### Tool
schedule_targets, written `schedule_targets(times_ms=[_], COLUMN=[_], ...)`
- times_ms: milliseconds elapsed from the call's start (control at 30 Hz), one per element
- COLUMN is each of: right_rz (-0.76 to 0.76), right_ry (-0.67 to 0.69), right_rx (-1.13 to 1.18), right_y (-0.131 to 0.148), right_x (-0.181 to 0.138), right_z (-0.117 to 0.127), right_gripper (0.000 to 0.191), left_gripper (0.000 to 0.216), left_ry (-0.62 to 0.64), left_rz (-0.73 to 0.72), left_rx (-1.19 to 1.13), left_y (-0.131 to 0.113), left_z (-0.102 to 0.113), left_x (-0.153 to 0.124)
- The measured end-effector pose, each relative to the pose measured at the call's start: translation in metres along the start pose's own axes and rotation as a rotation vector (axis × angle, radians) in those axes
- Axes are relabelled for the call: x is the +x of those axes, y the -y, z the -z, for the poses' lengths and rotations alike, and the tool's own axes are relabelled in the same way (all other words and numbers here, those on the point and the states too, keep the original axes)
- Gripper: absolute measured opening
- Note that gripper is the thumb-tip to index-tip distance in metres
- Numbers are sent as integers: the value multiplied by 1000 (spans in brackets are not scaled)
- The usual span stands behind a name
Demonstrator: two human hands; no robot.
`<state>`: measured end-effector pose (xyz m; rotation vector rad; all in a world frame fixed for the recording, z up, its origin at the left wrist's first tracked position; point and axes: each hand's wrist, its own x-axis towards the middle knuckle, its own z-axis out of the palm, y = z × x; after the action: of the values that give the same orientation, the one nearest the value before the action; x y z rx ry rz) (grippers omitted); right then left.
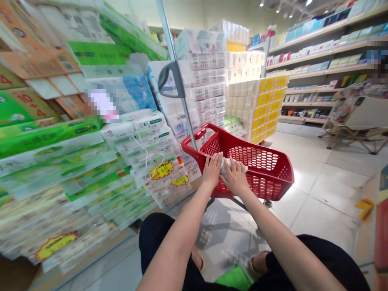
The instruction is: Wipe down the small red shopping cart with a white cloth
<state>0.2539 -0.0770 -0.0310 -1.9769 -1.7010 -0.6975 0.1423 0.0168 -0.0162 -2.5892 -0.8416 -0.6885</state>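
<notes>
A red plastic shopping cart basket [274,188] with honeycomb holes stands in front of me, tilted on its frame. A long metal pole with a grey handle [172,81] rises from its left end. My left hand [212,171] rests on the near rim, fingers stretched out and lying against the red plastic. Close beside it, my right hand [235,178] presses a crumpled white cloth or wipe [226,163] against the same rim. The fingers partly cover the white piece, so its exact kind is not clear. Below, something bright green [235,279] lies between my feet.
Stacked tissue packs [100,173] with yellow price tags fill the left side. More bundles [266,107] stand behind the cart. Stocked shelves [309,60] line the back right, near a folding chair [360,117]. Boxes [380,214] are at the right edge. White tiles cover the floor.
</notes>
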Motion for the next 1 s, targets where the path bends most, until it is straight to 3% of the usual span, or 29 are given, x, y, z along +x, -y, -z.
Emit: schedule_targets(times_ms=[133, 267, 433, 533, 800, 900, 1000], right_rz=[-1, -52, -117, -144, -67, -24, 24], right_ry=[9, -16, -95, -129, -96, -78, -40], right_rx=[15, -11, -74, -79, 30, 46, 38], right_y=[-12, -54, -92, -79, -3, -9, -36], right_x=[-3, -30, -65, -62, -18, -20, -38], right_z=[0, 11, 24, 24, 3, 3, 12], right_gripper=[61, 45, 44, 51, 69, 67, 65], left_gripper=[92, 91, 88, 89, 88, 89, 90], left_ry=[31, 26, 5, -8, 6, 38, 59], left_rz=[-27, -61, -34, -12, -10, -14, -27], left_rx=[-19, -43, -36, -39, -12, 21, 39], left_y=[7, 11, 5, -3, -17, -16, -12], left_z=[5, 13, 17, 16, 16, 18, 20], left_x=[-4, -10, -13, -12, -11, -12, -13])
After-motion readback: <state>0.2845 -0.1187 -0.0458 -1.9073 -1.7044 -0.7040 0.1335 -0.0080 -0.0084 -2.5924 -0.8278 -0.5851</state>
